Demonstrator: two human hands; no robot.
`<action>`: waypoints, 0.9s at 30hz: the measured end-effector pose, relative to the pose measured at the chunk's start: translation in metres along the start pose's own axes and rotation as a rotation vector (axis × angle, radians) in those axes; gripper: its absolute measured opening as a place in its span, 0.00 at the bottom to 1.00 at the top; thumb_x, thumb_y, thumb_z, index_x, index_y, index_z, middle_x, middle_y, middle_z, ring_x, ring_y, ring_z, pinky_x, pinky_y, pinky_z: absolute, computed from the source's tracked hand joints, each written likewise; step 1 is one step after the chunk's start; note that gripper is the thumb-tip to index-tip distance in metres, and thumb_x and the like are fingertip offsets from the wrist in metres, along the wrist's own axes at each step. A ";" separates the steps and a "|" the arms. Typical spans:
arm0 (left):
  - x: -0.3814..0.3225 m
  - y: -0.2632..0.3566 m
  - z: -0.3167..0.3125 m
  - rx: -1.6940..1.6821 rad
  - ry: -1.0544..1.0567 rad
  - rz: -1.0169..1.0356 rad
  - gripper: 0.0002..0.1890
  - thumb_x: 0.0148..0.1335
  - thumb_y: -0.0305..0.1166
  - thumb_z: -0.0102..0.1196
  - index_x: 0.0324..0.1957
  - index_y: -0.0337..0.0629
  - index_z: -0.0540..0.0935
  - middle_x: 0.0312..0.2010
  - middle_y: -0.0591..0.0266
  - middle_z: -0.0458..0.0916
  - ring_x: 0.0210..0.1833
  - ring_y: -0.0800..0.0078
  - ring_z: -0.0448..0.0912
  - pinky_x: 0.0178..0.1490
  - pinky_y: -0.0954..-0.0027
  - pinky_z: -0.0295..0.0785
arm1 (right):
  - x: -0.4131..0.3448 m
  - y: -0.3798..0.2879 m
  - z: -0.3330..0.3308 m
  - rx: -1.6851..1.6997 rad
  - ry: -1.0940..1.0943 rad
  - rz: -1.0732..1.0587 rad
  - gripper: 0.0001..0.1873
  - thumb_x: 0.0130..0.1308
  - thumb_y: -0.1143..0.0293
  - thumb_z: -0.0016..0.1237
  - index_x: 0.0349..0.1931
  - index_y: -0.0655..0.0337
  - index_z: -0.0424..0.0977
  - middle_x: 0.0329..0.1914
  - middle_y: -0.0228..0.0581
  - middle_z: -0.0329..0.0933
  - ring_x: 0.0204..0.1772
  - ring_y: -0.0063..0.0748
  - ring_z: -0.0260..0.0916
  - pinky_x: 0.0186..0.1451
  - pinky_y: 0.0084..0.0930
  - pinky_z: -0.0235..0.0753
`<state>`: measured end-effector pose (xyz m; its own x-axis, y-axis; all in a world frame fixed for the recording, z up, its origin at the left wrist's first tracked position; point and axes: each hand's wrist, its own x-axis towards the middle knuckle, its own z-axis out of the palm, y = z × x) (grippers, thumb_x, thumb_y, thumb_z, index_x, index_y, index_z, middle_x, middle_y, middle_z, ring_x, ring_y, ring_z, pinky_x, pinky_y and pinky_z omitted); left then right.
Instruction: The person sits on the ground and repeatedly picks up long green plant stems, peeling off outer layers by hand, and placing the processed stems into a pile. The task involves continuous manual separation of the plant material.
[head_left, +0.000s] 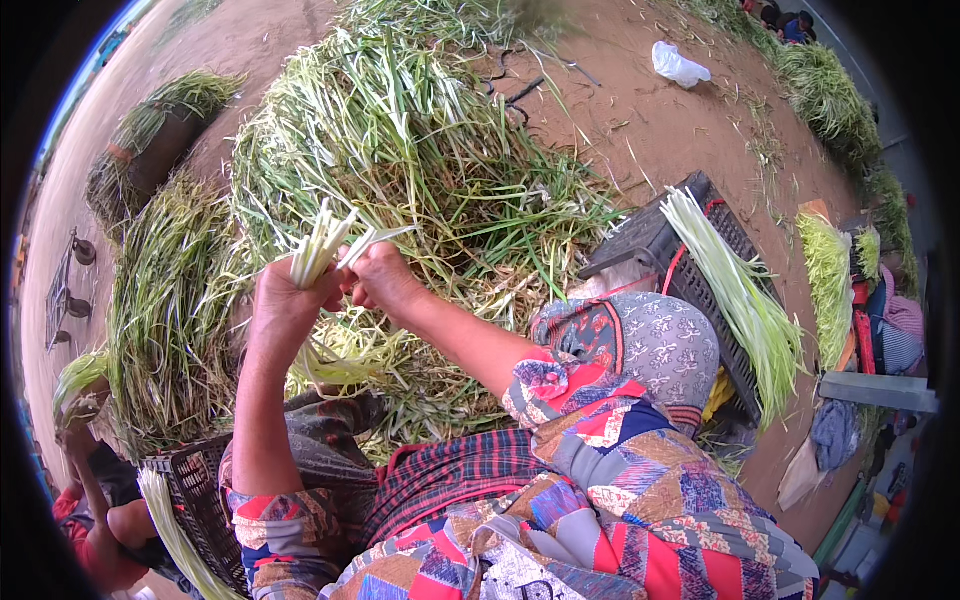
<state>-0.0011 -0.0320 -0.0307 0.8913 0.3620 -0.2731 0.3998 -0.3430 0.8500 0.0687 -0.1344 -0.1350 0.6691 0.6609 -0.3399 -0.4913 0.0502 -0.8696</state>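
My left hand (292, 291) is closed around a bundle of pale, cut-looking vegetable stalks (319, 251), their white ends pointing up. Close beside it, my right hand (384, 276) grips a few white stalk ends (367, 246) between thumb and fingers. Yellow-green leaves (337, 360) show below the hands, above my lap; whether they belong to the held bundle I cannot tell. Beyond the hands rises a large heap of long green leafy stalks (390, 142), with dry brown roots and leaves mixed in.
A black plastic crate (720, 232) at right carries a bunch of trimmed pale stalks (735, 300). Another crate (199, 480) stands at lower left, near a co-worker (105, 525). More stalk heaps (172, 315) lie at left. A white plastic bag (679, 64) rests on the ground.
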 end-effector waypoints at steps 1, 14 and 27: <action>-0.002 0.000 0.002 0.013 -0.085 -0.037 0.04 0.57 0.26 0.59 0.30 0.35 0.81 0.19 0.64 0.79 0.20 0.81 0.76 0.23 0.76 0.71 | 0.000 0.016 0.001 -0.161 -0.027 -0.093 0.13 0.64 0.67 0.39 0.31 0.66 0.75 0.31 0.44 0.80 0.26 0.30 0.77 0.27 0.22 0.76; -0.014 0.006 -0.022 -0.193 0.156 0.029 0.10 0.64 0.31 0.56 0.42 0.35 0.78 0.24 0.59 0.81 0.25 0.76 0.80 0.30 0.75 0.75 | 0.014 0.070 -0.150 -0.976 0.761 0.045 0.15 0.57 0.54 0.53 0.30 0.57 0.79 0.32 0.44 0.80 0.38 0.51 0.76 0.41 0.42 0.74; -0.008 -0.002 -0.024 -0.204 0.224 0.073 0.05 0.57 0.26 0.62 0.34 0.38 0.82 0.23 0.66 0.80 0.25 0.81 0.76 0.31 0.77 0.71 | 0.034 0.110 -0.128 -1.009 0.419 -0.044 0.19 0.56 0.59 0.55 0.46 0.57 0.77 0.41 0.50 0.78 0.46 0.46 0.76 0.51 0.38 0.72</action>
<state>-0.0142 -0.0135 -0.0197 0.8379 0.5322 -0.1213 0.2651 -0.2025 0.9427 0.1087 -0.2026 -0.2876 0.9055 0.3565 -0.2301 0.0931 -0.6960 -0.7120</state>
